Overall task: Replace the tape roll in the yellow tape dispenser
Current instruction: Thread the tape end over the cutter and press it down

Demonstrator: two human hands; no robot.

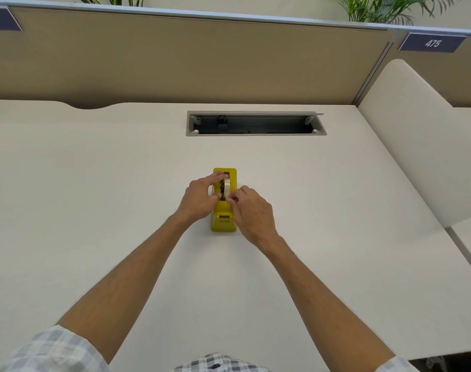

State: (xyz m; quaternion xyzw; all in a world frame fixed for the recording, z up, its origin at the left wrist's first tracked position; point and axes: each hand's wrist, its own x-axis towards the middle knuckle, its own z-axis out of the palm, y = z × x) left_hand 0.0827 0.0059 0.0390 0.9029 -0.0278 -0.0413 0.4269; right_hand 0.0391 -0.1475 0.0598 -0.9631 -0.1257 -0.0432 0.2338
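Both arms are reaching fwd from the bottom of the view, forearms bare, plaid sleeves pushed up near the elbows, converging on a yellow tape dispenser that is sitting near the middle of a pale desk.

The dispenser is lying lengthwise, its cutter end toward the person, w/ a white tape roll standing on edge in its slot.

The left hand is coming in from the left side, wrist slightly bent, palm down. Its index finger is stretching over the top of the dispenser past the roll, while the thumb is pressing at the roll's near-left side; the fingers are pinching the roll between them. The remaining fingers are curling under and resting vs. the dispenser's left wall.

The right hand is angling in from the right, back of the hand up, fingers bent. Its thumb and index tip are meeting at the roll's near edge, just above the cutter; can't tell whether they're gripping the roll itself or a loose tape end.

Behind, an open cable tray is set into the desk, and a tan partition w/ a number plate reading 475 is standing at the back.
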